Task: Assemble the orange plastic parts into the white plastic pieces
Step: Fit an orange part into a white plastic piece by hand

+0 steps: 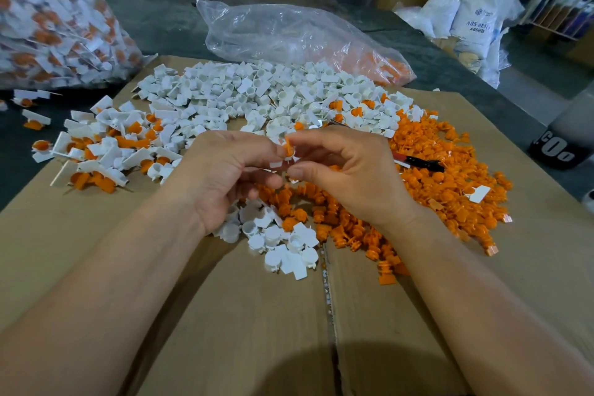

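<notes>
Midair over the brown cardboard sheet (225, 315) — your left hand (231, 170) grips a small white plastic cup piece (283, 158), your right hand (348, 170) pinches a ribbed orange plastic plug (289, 146) against its top.

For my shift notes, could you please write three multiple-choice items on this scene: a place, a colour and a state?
1. Where on the brown cardboard sheet lies the heap of loose orange plastic parts? A. right B. left C. off it
2. Colour of the small plastic part at the fingertips? A. blue B. orange C. green
3. The left hand and right hand are: A. flat B. pinching that part and a white plastic piece C. empty
A: heap spreads right of the hands. B: orange shows. B: curled fingers meet on both.
</notes>
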